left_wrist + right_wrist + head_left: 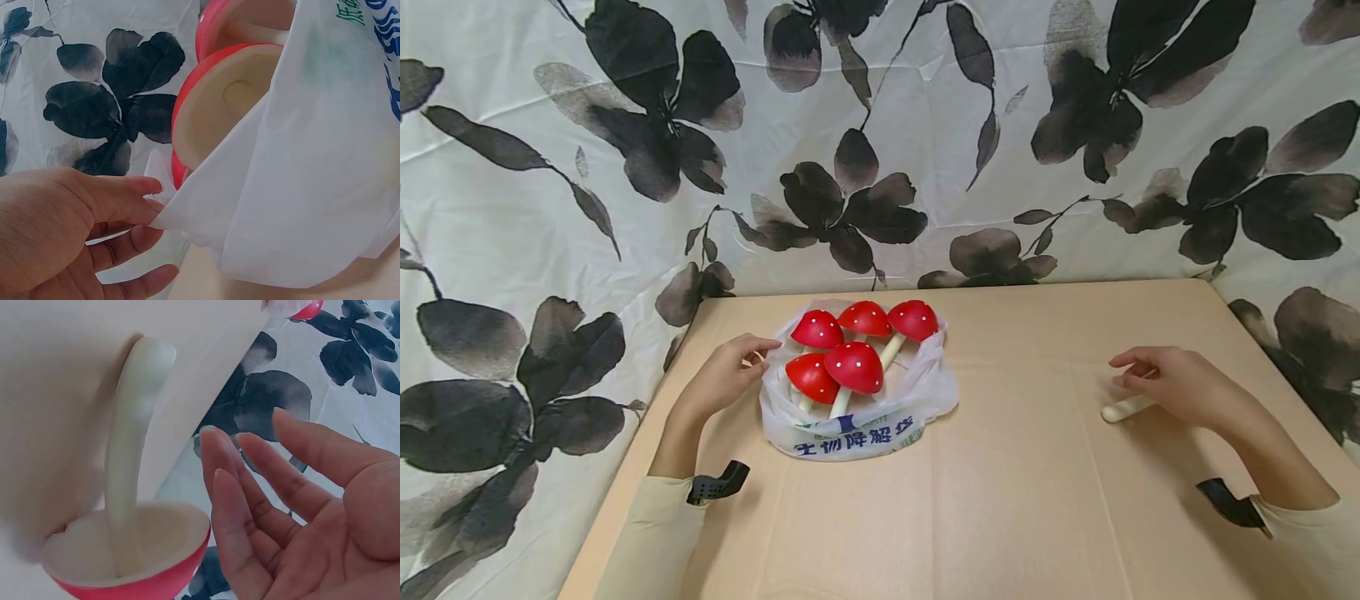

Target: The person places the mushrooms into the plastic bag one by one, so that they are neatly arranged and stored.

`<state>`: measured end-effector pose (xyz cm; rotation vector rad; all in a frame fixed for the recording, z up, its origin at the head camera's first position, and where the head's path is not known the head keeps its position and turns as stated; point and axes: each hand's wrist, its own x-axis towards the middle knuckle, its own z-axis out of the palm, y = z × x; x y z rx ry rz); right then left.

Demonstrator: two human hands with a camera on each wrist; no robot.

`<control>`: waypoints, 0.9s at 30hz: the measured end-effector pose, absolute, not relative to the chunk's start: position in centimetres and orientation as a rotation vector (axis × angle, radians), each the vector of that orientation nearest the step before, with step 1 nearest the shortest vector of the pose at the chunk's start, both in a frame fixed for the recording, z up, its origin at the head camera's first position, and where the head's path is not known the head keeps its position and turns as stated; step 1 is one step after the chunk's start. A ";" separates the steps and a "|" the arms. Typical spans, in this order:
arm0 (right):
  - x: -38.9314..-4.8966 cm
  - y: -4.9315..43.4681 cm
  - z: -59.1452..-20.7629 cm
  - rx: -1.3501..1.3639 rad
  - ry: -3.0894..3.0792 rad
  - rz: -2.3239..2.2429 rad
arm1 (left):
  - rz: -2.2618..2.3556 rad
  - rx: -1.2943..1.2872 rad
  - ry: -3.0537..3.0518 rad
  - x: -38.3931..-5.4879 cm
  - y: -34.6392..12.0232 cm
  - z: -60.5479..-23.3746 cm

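Observation:
A white plastic bag (850,442) with blue lettering stands open on the table, holding several red toy mushrooms (854,367) with white dots and pale stems. My left hand (730,375) is at the bag's left side and pinches its rim between thumb and fingers, as the left wrist view shows. Over at the right, my right hand (1187,387) hovers with relaxed fingers beside a single toy mushroom (128,437) lying on the table. Only that mushroom's pale stem (1126,408) shows in the head view; the hand hides its red cap.
The light wooden table (1015,500) extends between the bag and the lone mushroom. Behind it and at both sides hangs white cloth (925,100) printed with dark flowers. Each wrist wears a black camera mount (718,483).

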<state>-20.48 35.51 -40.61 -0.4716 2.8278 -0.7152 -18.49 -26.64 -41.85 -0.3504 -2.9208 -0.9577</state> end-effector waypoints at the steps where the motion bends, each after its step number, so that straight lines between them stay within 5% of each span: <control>1: -20.3 35.6 -40.6 -0.470 2.836 -0.689 | -0.960 -0.349 -2.919 -18.5 -26.6 -41.9; 27: -17.3 36.0 -40.7 -0.275 2.785 -0.290 | -0.974 -0.381 -2.897 -18.5 -26.6 -42.2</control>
